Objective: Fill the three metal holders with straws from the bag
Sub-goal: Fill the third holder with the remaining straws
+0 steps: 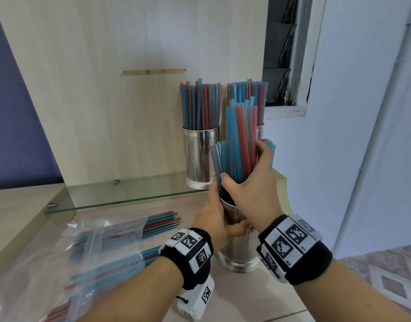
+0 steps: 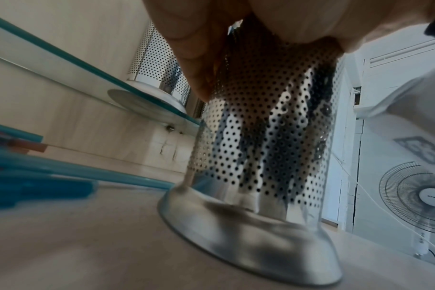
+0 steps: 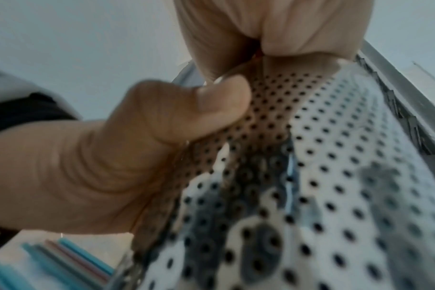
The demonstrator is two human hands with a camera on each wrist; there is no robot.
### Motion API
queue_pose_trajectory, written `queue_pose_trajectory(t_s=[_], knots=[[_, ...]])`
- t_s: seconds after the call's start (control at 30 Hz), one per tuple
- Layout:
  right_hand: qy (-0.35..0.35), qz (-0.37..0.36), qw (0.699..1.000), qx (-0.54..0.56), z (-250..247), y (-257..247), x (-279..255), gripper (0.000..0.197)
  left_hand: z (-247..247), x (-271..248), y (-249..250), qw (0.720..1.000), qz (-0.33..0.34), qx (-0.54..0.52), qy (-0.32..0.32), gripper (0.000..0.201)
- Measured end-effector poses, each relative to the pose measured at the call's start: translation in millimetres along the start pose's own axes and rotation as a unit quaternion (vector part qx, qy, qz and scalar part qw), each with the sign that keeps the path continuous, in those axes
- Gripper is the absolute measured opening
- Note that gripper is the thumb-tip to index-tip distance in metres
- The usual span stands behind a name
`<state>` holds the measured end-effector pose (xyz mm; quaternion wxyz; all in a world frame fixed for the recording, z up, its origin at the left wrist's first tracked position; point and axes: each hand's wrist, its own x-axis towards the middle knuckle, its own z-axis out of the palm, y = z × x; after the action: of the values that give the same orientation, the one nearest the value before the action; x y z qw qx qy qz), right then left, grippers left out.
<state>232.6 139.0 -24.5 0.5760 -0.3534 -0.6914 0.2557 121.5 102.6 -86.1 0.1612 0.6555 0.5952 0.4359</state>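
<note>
A perforated metal holder [image 1: 240, 247] stands on the wooden counter, close to me. My left hand [image 1: 217, 219] grips its upper wall, thumb [image 3: 211, 109] pressed on the mesh [image 2: 261, 137]. My right hand [image 1: 251, 180] holds a bundle of blue and red straws [image 1: 240, 140] upright, with their lower ends inside the holder's mouth. Two more holders, one on the left [image 1: 201, 156] and one behind the bundle [image 1: 260, 131], stand on the glass shelf, both packed with straws. The clear plastic bag [image 1: 88, 247] lies at the left with straws [image 1: 160, 220] spilling out.
The glass shelf [image 1: 130, 194] juts out above the counter, its edge just left of the near holder. A wooden panel rises behind it. A window frame and a white wall are at the right. A floor fan [image 2: 415, 198] stands below, beyond the counter edge.
</note>
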Motion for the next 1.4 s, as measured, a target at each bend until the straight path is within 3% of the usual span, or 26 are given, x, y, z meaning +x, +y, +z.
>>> queue_pose_trajectory(t_s=[0.4,0.63,0.77,0.87,0.97,1.07,1.2,1.4], knots=[[0.008,-0.071,0.997,-0.011,3,3,-5,0.096,-1,1,-1,0.999,-0.025,0.014,-0.014,0.124],[0.036,-0.209,0.977,-0.04,-2,-9,4,0.09,-2,-1,0,1.0,0.011,-0.02,-0.011,0.125],[0.045,-0.281,0.943,-0.172,-16,-16,25,0.09,-3,-2,2,0.999,0.028,-0.038,-0.015,0.121],[-0.027,-0.263,0.932,-0.246,-35,-25,53,0.095,-4,-2,3,0.998,0.032,-0.044,-0.023,0.118],[-0.153,-0.249,0.933,-0.208,-50,-32,79,0.094,-3,-1,2,0.998,0.027,-0.044,-0.028,0.115],[-0.215,-0.235,0.93,-0.181,-55,-34,93,0.08,-4,0,1,0.999,0.024,-0.035,-0.03,0.115],[-0.208,-0.219,0.937,-0.174,-55,-28,90,0.054,-4,1,0,0.999,0.018,-0.033,-0.036,0.116],[-0.183,-0.187,0.955,-0.142,-61,-16,85,0.048,-3,1,-2,0.998,0.015,-0.042,-0.04,0.116]])
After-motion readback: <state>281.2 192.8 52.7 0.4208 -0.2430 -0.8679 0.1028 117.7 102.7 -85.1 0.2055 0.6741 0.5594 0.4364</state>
